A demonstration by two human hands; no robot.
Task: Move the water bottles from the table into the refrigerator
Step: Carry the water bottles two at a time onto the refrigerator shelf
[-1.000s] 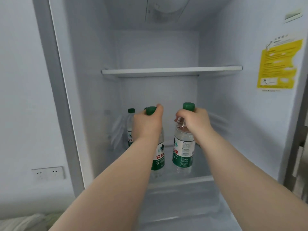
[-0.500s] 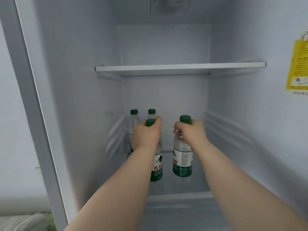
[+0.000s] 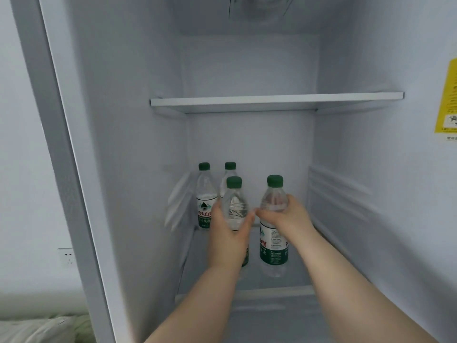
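Observation:
Both arms reach into the open refrigerator. My left hand wraps the middle of a clear, green-capped water bottle standing on the lower shelf. My right hand grips the shoulder of a second bottle just to its right, also upright on that shelf. Two more green-capped bottles stand behind at the back left: one by the left wall, the other mostly hidden behind the left-hand bottle.
A white upper shelf spans the compartment above the bottles. A yellow sticker is on the right inner wall. A wall socket sits left of the refrigerator, with pale bedding at the bottom left.
Both hands have slid down from the bottle caps to the bottle bodies. The caps of both front bottles now show. The view has moved closer.

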